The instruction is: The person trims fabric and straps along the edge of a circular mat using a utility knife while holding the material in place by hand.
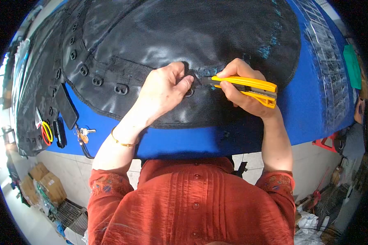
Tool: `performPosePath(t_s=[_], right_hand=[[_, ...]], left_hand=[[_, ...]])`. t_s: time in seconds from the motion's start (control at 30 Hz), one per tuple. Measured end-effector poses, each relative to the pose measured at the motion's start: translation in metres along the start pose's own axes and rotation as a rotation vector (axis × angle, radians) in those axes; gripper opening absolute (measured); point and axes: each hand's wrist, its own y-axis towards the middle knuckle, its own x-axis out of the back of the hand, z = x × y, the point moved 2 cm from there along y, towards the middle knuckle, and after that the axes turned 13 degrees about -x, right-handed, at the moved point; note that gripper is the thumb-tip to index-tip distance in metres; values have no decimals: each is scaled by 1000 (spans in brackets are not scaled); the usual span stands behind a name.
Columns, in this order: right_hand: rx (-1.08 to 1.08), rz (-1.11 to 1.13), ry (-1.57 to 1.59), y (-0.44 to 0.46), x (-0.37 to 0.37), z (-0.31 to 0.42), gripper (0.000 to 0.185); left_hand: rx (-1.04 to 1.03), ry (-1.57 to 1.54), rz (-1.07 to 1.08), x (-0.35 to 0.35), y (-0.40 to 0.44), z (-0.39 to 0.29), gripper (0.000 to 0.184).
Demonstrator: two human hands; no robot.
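A large black mesh-textured sheet [180,45] with a rounded, bound edge lies over the blue table. Black plastic buckles [121,89] run along a strap near its left and lower edge. My right hand [247,92] grips a yellow utility knife [249,83], its blade pointing left at the strap. Just left of the blade, my left hand [167,87] pinches a bit of the black strap between thumb and fingers. Whether the blade tip touches the material I cannot tell. Blue-green marks [270,45] show on the sheet to the upper right.
On the blue table [249,141] at left lie scissors with red and yellow handles [47,132], a black phone-like slab [67,107] and keys [85,131]. Clear plastic sheeting [325,61] covers the right side, near a green item [351,66]. Cardboard boxes [49,183] stand on the floor.
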Motion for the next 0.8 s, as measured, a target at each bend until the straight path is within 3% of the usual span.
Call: performPosePath(t_s=[0.17,0.23,0.3,0.8], right_hand=[[17,-9,-50,-3,3,-2,12],[-220,10,190,-7,2,-4,12],[-149,-2,258,-5,-5,-4,14],[-291,-122,327,-3,-30,1,20]], left_hand=[[-69,15,-11,-2,1,8,30],[-86,11,-13,-2,1,8,30],[-89,7,-19,-3,1,9,30],[-97,-3,-21,-3,3,7,29]])
